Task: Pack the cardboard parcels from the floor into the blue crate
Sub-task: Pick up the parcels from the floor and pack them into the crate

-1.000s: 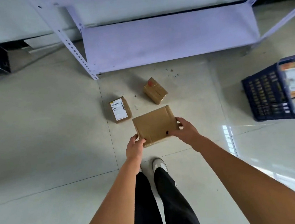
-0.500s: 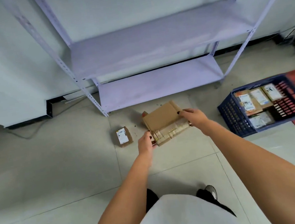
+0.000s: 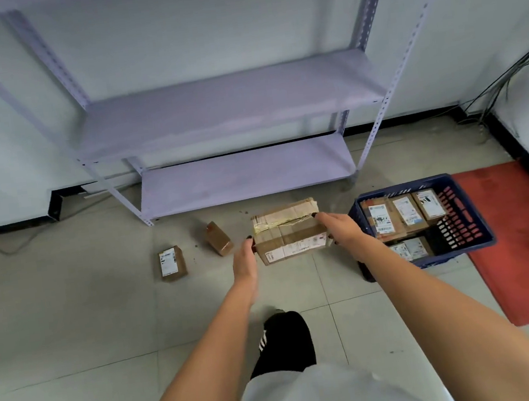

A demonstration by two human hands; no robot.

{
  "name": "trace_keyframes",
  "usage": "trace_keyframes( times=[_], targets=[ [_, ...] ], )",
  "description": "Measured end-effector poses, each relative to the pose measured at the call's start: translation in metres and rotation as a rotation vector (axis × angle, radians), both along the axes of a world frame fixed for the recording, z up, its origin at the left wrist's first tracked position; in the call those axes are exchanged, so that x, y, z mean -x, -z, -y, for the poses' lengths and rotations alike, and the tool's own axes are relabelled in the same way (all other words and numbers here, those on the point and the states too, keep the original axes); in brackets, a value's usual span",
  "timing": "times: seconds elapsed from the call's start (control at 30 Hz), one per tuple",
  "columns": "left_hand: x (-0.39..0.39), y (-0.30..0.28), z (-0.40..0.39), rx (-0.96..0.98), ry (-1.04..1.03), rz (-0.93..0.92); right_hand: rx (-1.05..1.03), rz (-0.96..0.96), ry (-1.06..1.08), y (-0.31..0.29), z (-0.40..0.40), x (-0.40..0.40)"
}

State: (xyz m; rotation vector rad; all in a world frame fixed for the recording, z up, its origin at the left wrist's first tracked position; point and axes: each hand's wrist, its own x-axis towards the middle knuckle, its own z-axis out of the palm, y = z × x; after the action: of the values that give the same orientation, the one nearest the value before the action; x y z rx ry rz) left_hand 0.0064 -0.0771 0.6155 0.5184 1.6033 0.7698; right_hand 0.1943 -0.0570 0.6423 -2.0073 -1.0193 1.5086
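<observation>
The parcel (image 3: 289,234), pinched lengthwise between my left hand (image 3: 244,260) and right hand (image 3: 340,228), hangs just left of the blue crate (image 3: 476,237).

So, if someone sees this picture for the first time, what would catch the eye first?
Probably the taped cardboard parcel held at centre between the left hand and the right hand, above the tiled floor. Next, the blue crate to the right, already holding labelled parcels, on the edge of a red mat. Two small parcels lie on the floor to the left.
</observation>
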Motion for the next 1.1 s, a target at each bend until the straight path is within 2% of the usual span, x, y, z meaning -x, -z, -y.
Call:
trace_keyframes(
  times=[0.27,0.5,0.73,0.9,1.1],
  targets=[
    [-0.131,0.035,-0.043,0.029,-0.023,0.096,0.066,-0.055,0.100,0.033,-0.035,-0.119],
    [-0.247,0.073,-0.072,0.134,0.007,0.032,0.133,-0.014,0.049,0.059,-0.067,-0.235],
    [-0.363,0.081,-0.078,0.243,0.077,0.007,0.206,-0.059,0.109,0.070,-0.063,-0.351],
    [-0.459,0.094,-0.075,0.293,0.092,0.013,0.286,-0.038,0.078,0.112,-0.049,-0.451],
    [-0.596,0.111,-0.059,0.353,0.091,0.063,0.352,-0.002,-0.011,0.134,-0.037,-0.581]
  ],
)
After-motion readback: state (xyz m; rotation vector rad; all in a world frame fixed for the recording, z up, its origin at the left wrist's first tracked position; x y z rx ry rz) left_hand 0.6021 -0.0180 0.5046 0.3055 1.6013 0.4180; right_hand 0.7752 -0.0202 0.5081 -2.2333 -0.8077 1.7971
